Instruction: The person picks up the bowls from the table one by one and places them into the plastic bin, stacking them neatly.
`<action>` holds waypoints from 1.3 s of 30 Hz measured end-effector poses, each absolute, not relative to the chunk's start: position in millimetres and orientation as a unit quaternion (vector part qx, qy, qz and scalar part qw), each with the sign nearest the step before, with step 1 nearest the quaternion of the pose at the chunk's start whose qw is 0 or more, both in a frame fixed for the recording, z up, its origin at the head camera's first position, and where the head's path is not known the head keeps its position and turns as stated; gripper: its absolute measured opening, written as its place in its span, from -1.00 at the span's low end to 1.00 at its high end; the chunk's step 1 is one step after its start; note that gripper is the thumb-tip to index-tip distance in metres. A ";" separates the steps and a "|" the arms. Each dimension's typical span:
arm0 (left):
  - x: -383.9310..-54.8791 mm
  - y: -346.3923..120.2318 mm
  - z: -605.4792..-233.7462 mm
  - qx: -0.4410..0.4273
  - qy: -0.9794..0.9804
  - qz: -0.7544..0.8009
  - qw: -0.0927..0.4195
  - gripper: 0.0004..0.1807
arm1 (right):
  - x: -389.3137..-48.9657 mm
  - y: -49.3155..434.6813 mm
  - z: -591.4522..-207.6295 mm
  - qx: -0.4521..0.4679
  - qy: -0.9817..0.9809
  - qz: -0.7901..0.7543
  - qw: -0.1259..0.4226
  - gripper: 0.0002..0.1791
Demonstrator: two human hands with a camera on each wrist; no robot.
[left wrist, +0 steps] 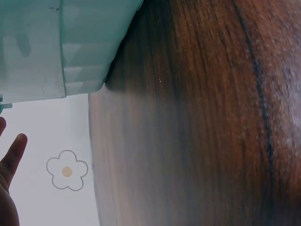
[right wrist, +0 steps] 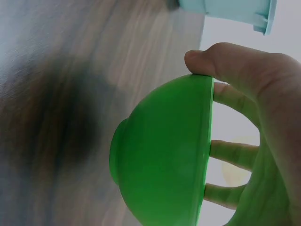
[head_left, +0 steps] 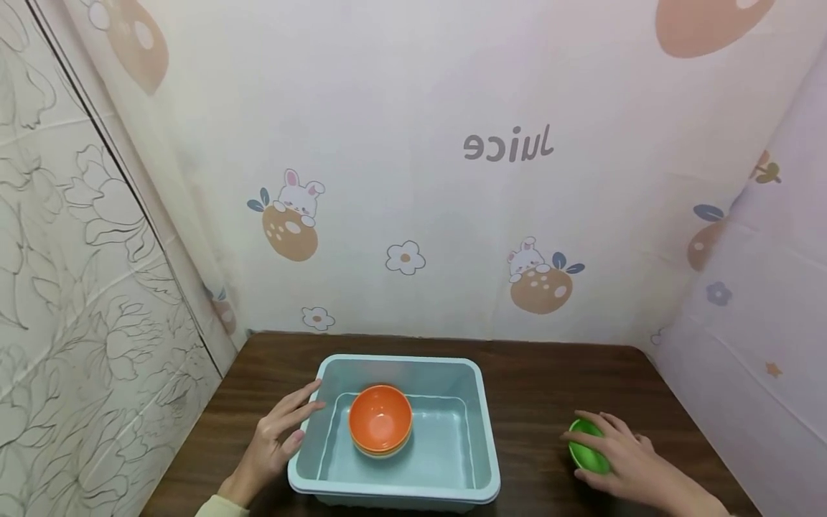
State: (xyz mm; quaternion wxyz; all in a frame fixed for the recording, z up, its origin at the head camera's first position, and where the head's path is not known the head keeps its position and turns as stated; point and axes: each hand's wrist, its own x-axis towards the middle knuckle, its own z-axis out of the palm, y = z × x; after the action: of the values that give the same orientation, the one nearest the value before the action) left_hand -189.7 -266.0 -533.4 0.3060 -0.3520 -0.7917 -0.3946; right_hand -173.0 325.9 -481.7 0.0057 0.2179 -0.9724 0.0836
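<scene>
In the head view my right hand (head_left: 617,456) grips a green bowl (head_left: 586,446) by its rim, over the right part of the table. The right wrist view shows the thumb on one side of the green bowl (right wrist: 164,146) and the other fingers spread along its rim, its foot facing the table. At the left wall of a pale blue plastic basin (head_left: 426,490), my left hand (head_left: 268,438) has its fingers extended close to the rim. Inside that basin an orange bowl (head_left: 380,416) sits stacked on at least one more bowl, largely hidden beneath it.
The dark wood table (head_left: 530,402) extends on both sides of the basin. Behind it hangs a pale curtain (head_left: 413,179) printed with rabbits and fruit. A floral panel (head_left: 97,251) borders the left side, and more pale cloth (head_left: 762,337) hangs on the right.
</scene>
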 end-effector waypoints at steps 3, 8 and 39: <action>-188.9 -264.8 -532.7 -0.344 -0.800 -0.391 0.298 -0.50 | -175.5 320.0 -479.8 0.227 -0.970 0.080 0.026 -0.46; -189.1 -263.9 -532.2 -0.340 -0.802 -0.390 0.300 -0.52 | -182.2 307.4 -472.1 0.241 -0.966 0.075 0.058 -0.47; -194.9 -264.1 -536.6 -0.372 -0.769 -0.404 0.329 -0.62 | -218.4 264.8 -413.7 0.283 -0.954 0.066 0.073 -0.48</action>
State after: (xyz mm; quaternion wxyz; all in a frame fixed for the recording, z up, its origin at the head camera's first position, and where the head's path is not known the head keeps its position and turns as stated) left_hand -194.9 -264.1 -536.6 0.3292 -0.3716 -0.7685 -0.4036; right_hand -218.4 264.8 -413.7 0.0734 0.2835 -0.9539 0.0659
